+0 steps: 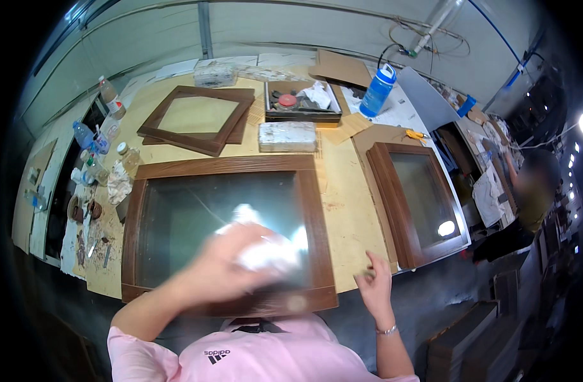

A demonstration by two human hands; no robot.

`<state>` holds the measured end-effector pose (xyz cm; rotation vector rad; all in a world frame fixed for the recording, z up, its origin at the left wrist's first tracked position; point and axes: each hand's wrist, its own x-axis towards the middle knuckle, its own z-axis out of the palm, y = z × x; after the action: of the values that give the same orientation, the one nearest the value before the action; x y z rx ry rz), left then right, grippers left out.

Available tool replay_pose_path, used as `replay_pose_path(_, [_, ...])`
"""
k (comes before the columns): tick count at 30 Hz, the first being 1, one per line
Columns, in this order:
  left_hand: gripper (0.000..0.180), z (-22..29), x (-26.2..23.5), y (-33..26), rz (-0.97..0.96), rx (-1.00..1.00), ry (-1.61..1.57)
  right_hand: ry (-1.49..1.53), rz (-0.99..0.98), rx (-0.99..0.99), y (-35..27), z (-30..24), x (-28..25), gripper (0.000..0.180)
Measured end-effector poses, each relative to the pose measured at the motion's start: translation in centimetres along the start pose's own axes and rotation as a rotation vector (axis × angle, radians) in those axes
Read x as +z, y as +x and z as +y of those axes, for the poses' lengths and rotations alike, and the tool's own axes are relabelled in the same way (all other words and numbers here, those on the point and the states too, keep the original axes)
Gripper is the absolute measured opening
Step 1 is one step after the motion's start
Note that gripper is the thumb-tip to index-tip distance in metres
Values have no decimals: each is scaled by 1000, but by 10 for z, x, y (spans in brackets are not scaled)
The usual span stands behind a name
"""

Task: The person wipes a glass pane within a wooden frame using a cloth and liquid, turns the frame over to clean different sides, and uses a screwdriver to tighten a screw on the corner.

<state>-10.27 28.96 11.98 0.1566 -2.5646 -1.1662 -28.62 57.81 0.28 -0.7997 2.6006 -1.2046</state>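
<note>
A wooden-framed glass door panel [224, 164] lies flat in front of me, its pane reflecting light. My left hand [237, 251], blurred by motion, is closed around a crumpled white cloth [272, 254] over the pane. Whether the cloth is fabric or paper I cannot make out. Off the panel's right side, by the table's front edge, my right hand [375, 286] hangs in the air. Its index finger and thumb are stretched apart. A small dark spot shows by its fingers, too small to name.
Framed glass panels [406, 200] are stacked at the right. Farther back lie empty wooden frames [196, 118], a wrapped block [287, 137], an open box [302, 118] and a blue water bottle [377, 91]. Bottles [129, 156] line the left side. Another person [537, 197] is at far right.
</note>
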Motion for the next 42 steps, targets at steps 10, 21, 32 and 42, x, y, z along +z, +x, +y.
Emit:
replay_pose_path(10, [51, -83, -84, -45, 196, 47, 438, -281, -45, -183, 23, -104, 80, 67])
replay_pose_path(21, [40, -194, -198, -209, 1152, -274, 13, -303, -46, -253, 16, -107, 85, 59])
replay_pose_path(32, [56, -245, -177, -152, 1063, -464, -396, -421, -13, -226, 16, -104, 83, 59])
replay_pose_path(42, [67, -309, -123, -234, 209, -944, 612, -436, 10, -206, 14, -109, 84, 58])
